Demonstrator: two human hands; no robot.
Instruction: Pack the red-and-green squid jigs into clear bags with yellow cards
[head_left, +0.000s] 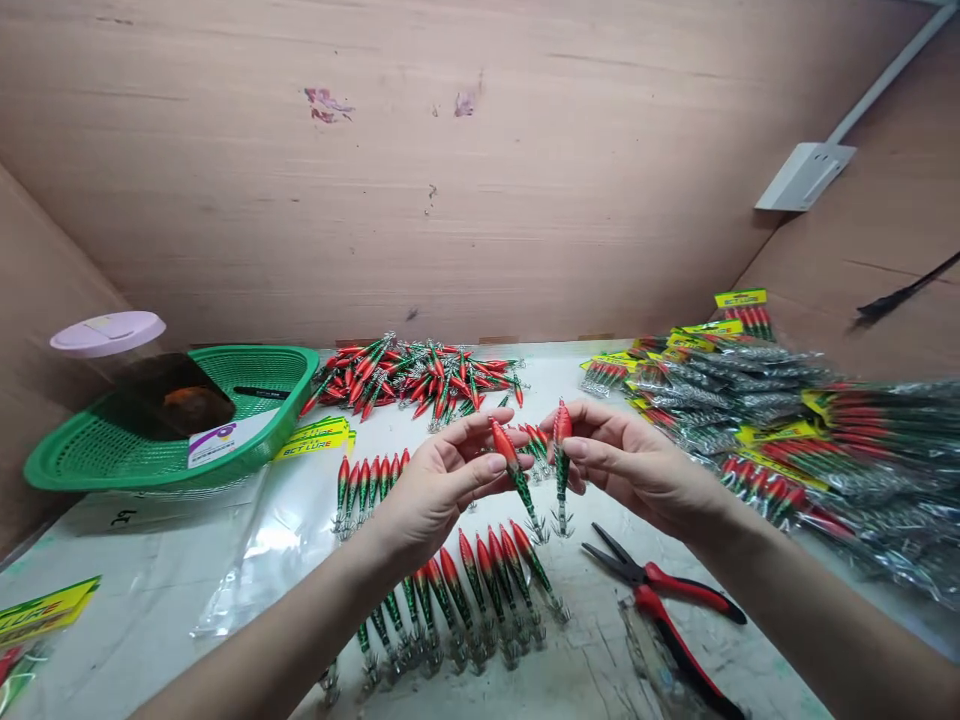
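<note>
Forearms [300, 615] slant upward and inward. Left hand [439, 478] pinches a tilted lure [515, 470], red end up; right hand [641, 468] pinches a second lure [562, 478], nearly upright, just beside it.

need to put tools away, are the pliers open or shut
Open: the pliers lie with jaw tips apart and red handles spread.

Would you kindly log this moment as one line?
left hand: holds squid jig, tilted; right hand: holds second squid jig, near-upright; pliers: open on table

The held lures [514, 470] are red and green, seemingly dark-flecked.
</note>
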